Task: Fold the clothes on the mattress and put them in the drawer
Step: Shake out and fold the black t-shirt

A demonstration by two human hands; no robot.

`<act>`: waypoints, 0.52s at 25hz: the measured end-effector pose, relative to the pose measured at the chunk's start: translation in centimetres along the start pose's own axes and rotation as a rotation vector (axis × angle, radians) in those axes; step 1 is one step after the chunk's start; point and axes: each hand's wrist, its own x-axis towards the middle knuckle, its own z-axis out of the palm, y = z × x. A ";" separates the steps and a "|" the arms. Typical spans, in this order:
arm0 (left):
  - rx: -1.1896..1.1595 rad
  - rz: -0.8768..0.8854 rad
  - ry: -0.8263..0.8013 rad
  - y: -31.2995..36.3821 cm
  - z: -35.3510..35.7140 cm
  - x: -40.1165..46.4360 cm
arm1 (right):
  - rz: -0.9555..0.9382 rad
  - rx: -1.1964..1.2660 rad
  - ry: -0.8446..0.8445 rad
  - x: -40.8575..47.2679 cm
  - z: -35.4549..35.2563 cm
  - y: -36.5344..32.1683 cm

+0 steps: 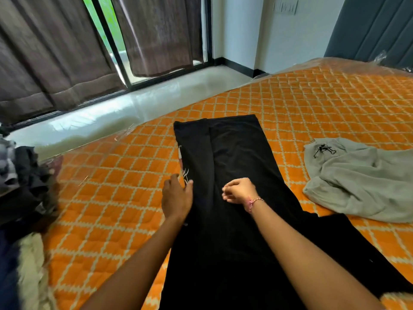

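A black garment (234, 175) lies lengthwise down the middle of the mattress (312, 104), folded into a long narrow strip with straight side edges and a squared far end. Its cloth is smooth and matte, with a white print showing along the left edge. The mattress cover is quilted, orange with a cream lattice, under a clear plastic wrap that crinkles at the far edge.

The left hand (176, 198) rests flat at the strip's left edge, fingers (190, 183) straight and slightly spread, tips touching the cloth by the print. The right hand (239, 190) sits on the middle of the strip with fingers curled in; whether they pinch cloth cannot be told. A pink thread bracelet (254, 202) circles that wrist.

Open mattress lies to the left of the strip and beyond its far end. To the right, apart from it, a grey drawstring garment (362, 182) lies rumpled. At the left edge sits a heap of dark clothes (24, 186). Past the mattress edge are a glossy pale floor (134, 104) and brown curtains (55, 52).
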 end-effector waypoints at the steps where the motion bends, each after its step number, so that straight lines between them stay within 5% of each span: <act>1: -0.132 -0.092 -0.014 0.6 0.4 2.4 | 0.022 0.077 -0.002 1.1 1.0 -0.4; 7: -0.445 -0.368 0.000 0.5 2.8 12.8 | 0.070 0.269 -0.006 7.9 5.7 -4.6; 13: -0.154 -0.276 0.007 2.2 3.9 18.0 | 0.181 0.584 -0.175 13.1 5.8 -8.4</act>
